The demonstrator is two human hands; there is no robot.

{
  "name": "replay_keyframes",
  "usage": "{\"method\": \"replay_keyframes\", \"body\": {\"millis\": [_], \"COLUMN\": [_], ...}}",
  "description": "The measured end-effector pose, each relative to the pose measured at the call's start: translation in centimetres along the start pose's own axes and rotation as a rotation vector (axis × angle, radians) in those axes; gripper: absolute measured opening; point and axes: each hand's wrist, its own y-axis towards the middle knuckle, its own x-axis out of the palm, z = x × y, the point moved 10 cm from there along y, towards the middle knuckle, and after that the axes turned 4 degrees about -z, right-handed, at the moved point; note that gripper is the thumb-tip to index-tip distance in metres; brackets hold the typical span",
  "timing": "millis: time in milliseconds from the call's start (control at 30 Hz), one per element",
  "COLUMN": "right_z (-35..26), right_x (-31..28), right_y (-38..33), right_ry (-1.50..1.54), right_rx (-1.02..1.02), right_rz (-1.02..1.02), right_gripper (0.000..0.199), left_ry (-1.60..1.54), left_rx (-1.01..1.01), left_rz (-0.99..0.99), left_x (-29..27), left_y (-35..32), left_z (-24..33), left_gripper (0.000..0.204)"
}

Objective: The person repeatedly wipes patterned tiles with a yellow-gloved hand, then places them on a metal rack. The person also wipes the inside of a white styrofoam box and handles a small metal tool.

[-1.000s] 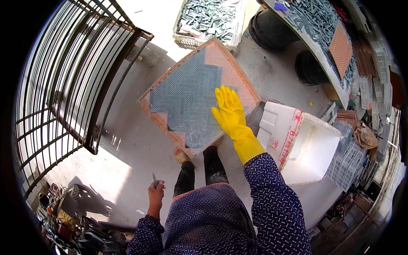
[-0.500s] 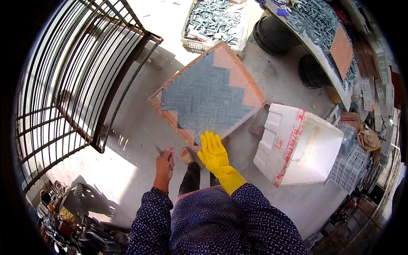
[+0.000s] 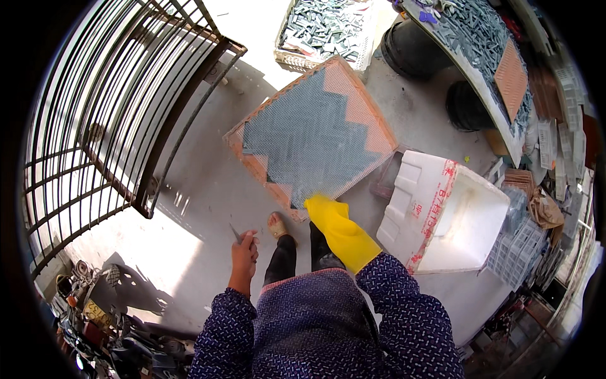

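Gloved right hand (image 3: 323, 211) seemingly touches mesh tray (image 3: 312, 136) edge.

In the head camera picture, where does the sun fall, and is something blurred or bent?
Head view: hard sun brightens the concrete floor at lower left; the black metal bar gate curves from fisheye distortion; the right hand in the yellow rubber glove is slightly blurred; the bare left hand looks sharp.

Mesh tray (image 3: 312, 136) on floor ahead, foam box (image 3: 451, 218) to its right, metal gate (image 3: 113, 107) left
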Motion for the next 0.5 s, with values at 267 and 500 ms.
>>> {"method": "replay_keyframes", "body": {"millis": [267,500], "right_z": [4.9,8.7], "right_x": [0.0,0.0], "right_y": [-7.8,-13.9], "right_ry": [0.021,0.253], "right_rx": [0.078,-0.021], "right_rz": [-0.162,0.023], "right_gripper": [0.033,0.029], "left_ry": [0.106,0.125], "left_rx": [0.184,0.28], "left_rz": [0.034,0.193], "left_x": [3.3,5.4], "left_y": [3.5,7.2], "left_z": [1.6,2.3], "left_gripper": [0.027,0.028]}}
